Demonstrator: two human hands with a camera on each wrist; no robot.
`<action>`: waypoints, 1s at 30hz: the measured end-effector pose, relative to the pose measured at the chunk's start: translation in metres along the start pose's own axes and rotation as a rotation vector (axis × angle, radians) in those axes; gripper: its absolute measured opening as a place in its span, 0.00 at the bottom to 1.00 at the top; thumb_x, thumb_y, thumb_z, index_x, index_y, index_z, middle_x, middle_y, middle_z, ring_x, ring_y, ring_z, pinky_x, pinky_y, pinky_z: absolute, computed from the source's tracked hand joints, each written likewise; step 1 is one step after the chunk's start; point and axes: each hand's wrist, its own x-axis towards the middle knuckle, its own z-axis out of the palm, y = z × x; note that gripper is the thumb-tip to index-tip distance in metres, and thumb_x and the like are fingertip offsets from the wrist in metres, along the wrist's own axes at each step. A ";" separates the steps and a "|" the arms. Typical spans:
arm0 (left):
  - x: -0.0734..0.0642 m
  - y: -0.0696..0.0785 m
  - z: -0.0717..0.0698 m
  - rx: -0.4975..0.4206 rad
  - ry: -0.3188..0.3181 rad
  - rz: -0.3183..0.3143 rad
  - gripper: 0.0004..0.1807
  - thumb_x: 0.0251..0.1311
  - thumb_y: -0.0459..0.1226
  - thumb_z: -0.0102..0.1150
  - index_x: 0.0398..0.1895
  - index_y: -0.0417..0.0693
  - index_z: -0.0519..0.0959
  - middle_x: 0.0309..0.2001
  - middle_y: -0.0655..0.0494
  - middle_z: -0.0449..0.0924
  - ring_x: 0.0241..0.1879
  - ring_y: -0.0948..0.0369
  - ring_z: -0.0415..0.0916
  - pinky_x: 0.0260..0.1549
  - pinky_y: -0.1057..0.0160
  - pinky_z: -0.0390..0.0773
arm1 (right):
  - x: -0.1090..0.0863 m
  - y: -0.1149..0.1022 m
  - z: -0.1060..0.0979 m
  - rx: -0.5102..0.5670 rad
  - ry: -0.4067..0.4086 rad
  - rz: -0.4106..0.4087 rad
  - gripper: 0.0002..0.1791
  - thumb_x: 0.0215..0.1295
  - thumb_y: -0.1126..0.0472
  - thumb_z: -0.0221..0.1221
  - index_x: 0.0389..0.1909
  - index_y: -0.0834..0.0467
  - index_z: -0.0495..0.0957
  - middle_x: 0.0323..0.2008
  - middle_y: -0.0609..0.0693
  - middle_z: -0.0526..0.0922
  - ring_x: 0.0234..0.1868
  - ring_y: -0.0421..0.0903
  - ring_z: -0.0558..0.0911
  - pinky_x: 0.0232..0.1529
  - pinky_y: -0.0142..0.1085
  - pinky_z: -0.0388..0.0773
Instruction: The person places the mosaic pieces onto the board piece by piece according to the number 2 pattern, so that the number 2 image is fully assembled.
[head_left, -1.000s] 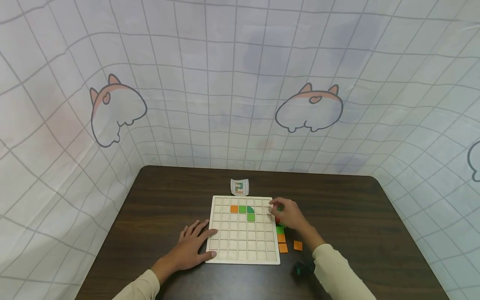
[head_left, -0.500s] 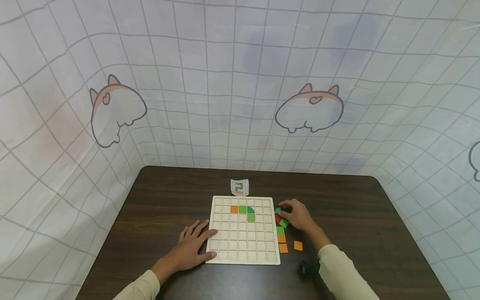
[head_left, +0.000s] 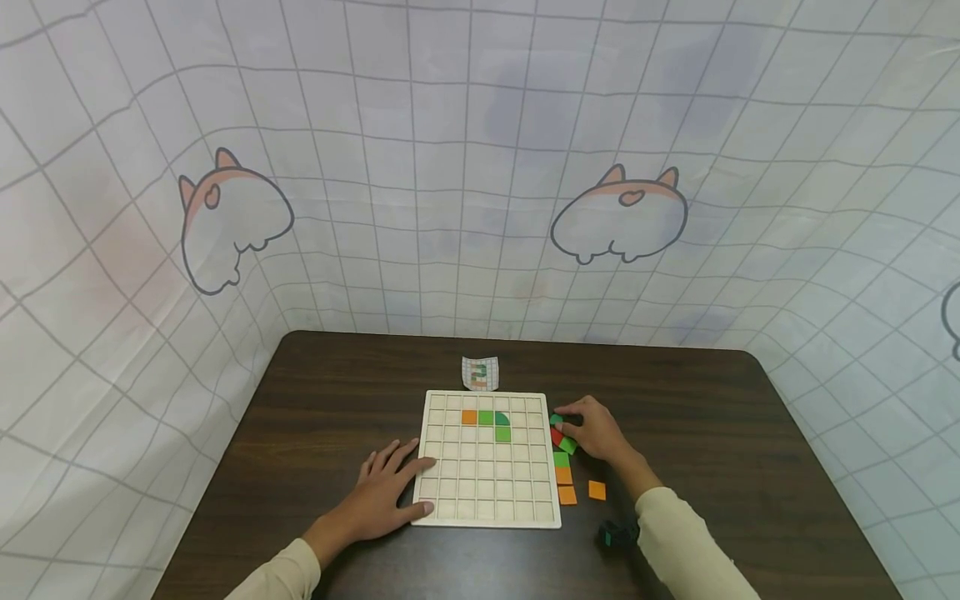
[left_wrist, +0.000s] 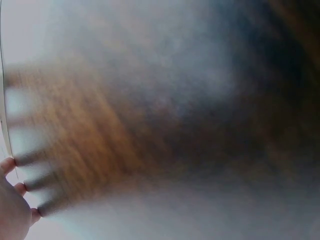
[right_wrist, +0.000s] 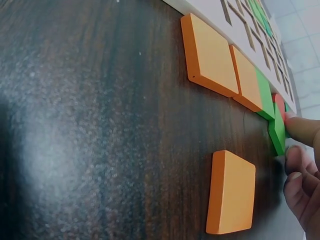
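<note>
A cream gridded board (head_left: 483,479) lies on the dark wooden table. On it are an orange tile (head_left: 469,417), two green square tiles, and a dark green rounded tile (head_left: 502,418). My left hand (head_left: 382,498) rests with fingers spread at the board's left edge, thumb and index finger on its rim. Beyond the board's right edge, my right hand (head_left: 595,427) pinches a dark green tile (head_left: 556,419) between thumb and index finger. A red tile (head_left: 556,436) and a green tile (head_left: 568,445) lie just below those fingertips; the right wrist view partly hides the held tile.
Along the board's right edge run a green tile (head_left: 561,459) and two orange ones (right_wrist: 212,54). Another orange tile (right_wrist: 232,192) lies apart to the right. A small printed pattern card (head_left: 480,374) sits behind the board. A dark device (head_left: 617,535) is by the right cuff.
My right hand has drawn back rightward from the board's edge to the dark green tile, uncovering the red and green tiles; it then stays there. My left hand has not moved.
</note>
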 end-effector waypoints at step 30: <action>-0.001 0.001 -0.002 -0.010 -0.006 -0.007 0.36 0.66 0.63 0.56 0.75 0.67 0.65 0.80 0.48 0.49 0.78 0.37 0.44 0.65 0.24 0.46 | -0.004 -0.001 -0.001 0.026 -0.006 0.022 0.12 0.67 0.59 0.66 0.49 0.56 0.84 0.43 0.53 0.80 0.43 0.48 0.77 0.43 0.43 0.75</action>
